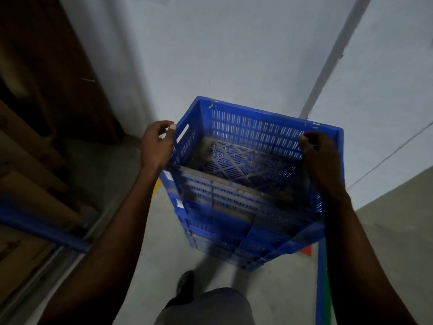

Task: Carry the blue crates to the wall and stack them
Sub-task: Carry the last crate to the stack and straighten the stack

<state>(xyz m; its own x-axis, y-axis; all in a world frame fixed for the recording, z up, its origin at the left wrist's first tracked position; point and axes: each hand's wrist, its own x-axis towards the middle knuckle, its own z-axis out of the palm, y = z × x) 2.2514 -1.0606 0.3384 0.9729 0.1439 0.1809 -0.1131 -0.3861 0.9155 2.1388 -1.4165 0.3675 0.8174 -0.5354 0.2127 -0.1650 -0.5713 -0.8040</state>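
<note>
A stack of blue slotted crates (236,221) stands on the floor close to the pale wall (234,55). The top blue crate (255,132) is empty and dusty inside. My left hand (156,146) is beside its left wall near the handle slot; the fingers are loosely curled with nothing in them, one fingertip at the rim corner. My right hand (322,160) lies over the crate's right rim, fingers wrapped down inside the wall. The lower crates are blurred.
A grey conduit (332,57) runs up the wall behind the stack. Brown boards and a blue rack beam (44,228) crowd the left side. A blue and green upright edge (322,285) stands at the right. My leg and shoe (186,287) are on the concrete floor.
</note>
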